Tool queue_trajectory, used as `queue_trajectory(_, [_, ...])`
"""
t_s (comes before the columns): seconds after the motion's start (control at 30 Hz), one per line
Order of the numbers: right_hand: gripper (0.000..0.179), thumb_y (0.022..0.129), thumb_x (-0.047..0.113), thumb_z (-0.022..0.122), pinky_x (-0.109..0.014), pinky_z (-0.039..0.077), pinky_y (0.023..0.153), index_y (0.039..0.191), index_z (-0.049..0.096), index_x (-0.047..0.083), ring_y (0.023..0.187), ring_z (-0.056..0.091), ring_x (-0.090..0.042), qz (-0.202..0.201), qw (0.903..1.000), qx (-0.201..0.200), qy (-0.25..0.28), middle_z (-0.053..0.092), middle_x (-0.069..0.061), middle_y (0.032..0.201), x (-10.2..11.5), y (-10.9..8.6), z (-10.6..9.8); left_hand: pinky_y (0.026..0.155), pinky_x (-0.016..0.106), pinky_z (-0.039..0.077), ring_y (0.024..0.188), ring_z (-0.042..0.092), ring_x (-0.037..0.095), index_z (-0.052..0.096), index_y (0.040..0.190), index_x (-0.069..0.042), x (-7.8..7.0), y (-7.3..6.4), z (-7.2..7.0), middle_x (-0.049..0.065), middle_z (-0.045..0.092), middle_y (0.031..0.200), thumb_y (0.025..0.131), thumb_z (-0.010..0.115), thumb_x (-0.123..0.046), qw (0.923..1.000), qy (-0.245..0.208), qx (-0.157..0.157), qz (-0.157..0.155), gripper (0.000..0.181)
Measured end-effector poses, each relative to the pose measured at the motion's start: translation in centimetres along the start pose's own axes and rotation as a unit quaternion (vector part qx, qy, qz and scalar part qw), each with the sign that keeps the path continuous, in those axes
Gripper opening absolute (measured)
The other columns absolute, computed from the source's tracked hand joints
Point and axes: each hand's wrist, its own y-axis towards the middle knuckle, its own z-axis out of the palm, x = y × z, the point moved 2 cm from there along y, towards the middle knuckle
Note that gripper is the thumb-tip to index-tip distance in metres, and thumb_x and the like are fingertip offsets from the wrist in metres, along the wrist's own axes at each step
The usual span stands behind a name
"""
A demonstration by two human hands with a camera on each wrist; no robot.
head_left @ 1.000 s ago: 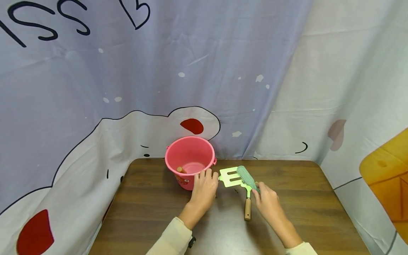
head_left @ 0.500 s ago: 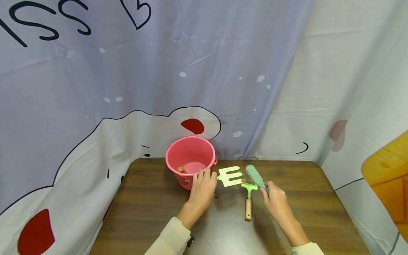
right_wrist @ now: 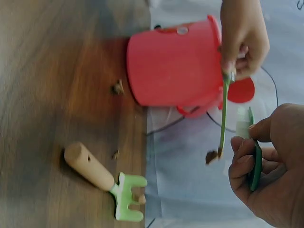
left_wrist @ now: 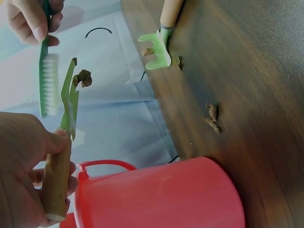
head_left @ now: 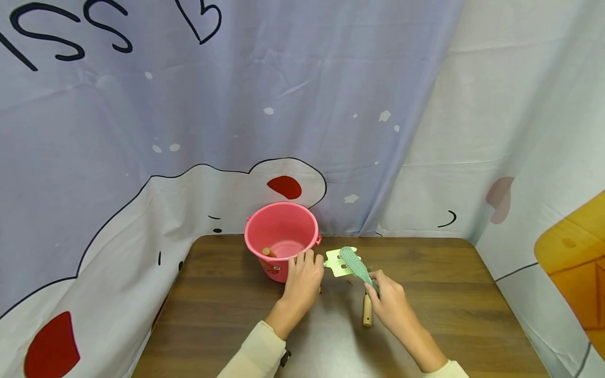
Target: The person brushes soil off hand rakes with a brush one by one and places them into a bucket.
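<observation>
Fork (head_left: 333, 257) is held off the table (head_left: 227, 315), right of the bucket. From the left: pale curtain (head_left: 283, 105) with printed shapes behind everything; pink bucket (head_left: 278, 216) standing upright at the table's far edge, a brown stub (head_left: 268, 252) visible inside. Left hand (head_left: 304, 275) in front of the bucket's right side, fingers curled round the fork's wooden handle. Left wrist view: brown clump (left_wrist: 83, 78) on the underside of the fork, near the tine ends. Brown bits (left_wrist: 213, 116) on the tabletop near the bucket. Next, green brush (head_left: 356, 265), above the fork and partly covering its tines in the head view; white bristles face the fork, with a small gap between them in the right wrist view. Small rake (right_wrist: 96, 172) lies on the table, mostly hidden by brush and hand from the head camera; green head, wooden handle, brown piece (right_wrist: 138, 198) at its tines. Rightmost, right hand (head_left: 391, 299), thumb and fingers clamped on the brush handle. Cream sleeves (head_left: 255, 349) on both arms.
</observation>
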Motion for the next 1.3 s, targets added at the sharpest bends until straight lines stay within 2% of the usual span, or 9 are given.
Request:
queue_trajectory(0.13, [0.018,0.087,-0.001,0.076,-0.025,0.048,0.054,0.101,0.065,-0.004,0.066,0.054,-0.012,-0.001,0.9999,0.013,0.005,0.066,-0.008,0.079,1.0,0.0,0.7,0.072,0.039,0.042,0.090,0.059,0.026,0.064,0.096,-0.014,-0.1,0.1,0.0,0.007,0.062,0.095,0.078,0.081,-0.014,1.0000,0.006,0.001,0.000,0.025])
queue_trajectory(0.33, [0.019,0.087,0.000,0.078,-0.035,0.057,0.060,0.101,0.065,-0.004,0.073,0.066,-0.021,-0.016,0.9998,0.006,0.008,0.070,-0.015,0.084,1.6,0.3,1.3,0.072,0.039,0.042,0.089,0.059,0.026,0.064,0.095,-0.014,-0.3,0.2,0.0,0.006,0.062,0.094,0.077,0.082,-0.015,0.9999,0.014,0.000,0.001,0.025])
queue_trajectory(0.43, [0.019,0.087,0.000,0.077,-0.038,0.058,0.062,0.100,0.064,-0.005,0.076,0.070,-0.026,-0.023,0.9997,0.002,0.004,0.071,-0.017,0.086,1.5,0.3,1.4,0.072,0.038,0.042,0.087,0.059,0.026,0.064,0.093,-0.014,-0.4,0.2,0.0,0.005,0.061,0.094,0.081,0.077,-0.013,0.9999,0.015,-0.007,0.005,0.018])
queue_trajectory(0.6, [0.021,0.085,0.000,0.079,-0.043,0.058,0.063,0.099,0.064,-0.003,0.076,0.072,-0.031,-0.036,0.9986,-0.014,-0.035,0.073,-0.016,0.089,1.2,0.5,1.2,0.072,0.038,0.042,0.085,0.059,0.026,0.064,0.092,-0.014,-0.6,0.2,0.1,0.006,0.061,0.092,0.089,0.067,-0.012,0.9996,0.023,-0.013,0.010,0.005])
queue_trajectory(0.8, [0.018,0.087,0.001,0.078,-0.041,0.055,0.056,0.096,0.064,-0.003,0.069,0.070,-0.027,-0.015,0.9980,0.001,-0.062,0.071,-0.014,0.082,0.1,0.8,0.8,0.071,0.037,0.041,0.083,0.058,0.025,0.064,0.091,-0.014,-0.6,0.1,0.1,0.005,0.060,0.091,0.091,0.065,-0.011,0.9995,0.028,-0.008,0.014,0.004])
queue_trajectory(1.07, [0.016,0.086,-0.001,0.078,-0.042,0.053,0.054,0.092,0.063,-0.004,0.066,0.068,-0.027,0.001,0.9978,-0.019,-0.064,0.070,-0.016,0.078,-2.1,0.6,-0.1,0.071,0.036,0.040,0.084,0.058,0.025,0.063,0.091,-0.014,-0.2,0.0,0.1,0.005,0.059,0.090,0.092,0.065,-0.011,0.9993,0.028,-0.020,0.017,0.003])
queue_trajectory(1.3, [0.017,0.086,-0.002,0.077,-0.045,0.052,0.054,0.091,0.061,-0.004,0.063,0.065,-0.028,0.016,0.9980,-0.017,-0.059,0.065,-0.014,0.073,-3.7,0.0,-0.3,0.070,0.036,0.040,0.086,0.058,0.025,0.063,0.093,-0.013,0.2,-0.2,-0.1,0.006,0.059,0.090,0.092,0.067,-0.011,0.9997,0.021,-0.006,0.015,0.005])
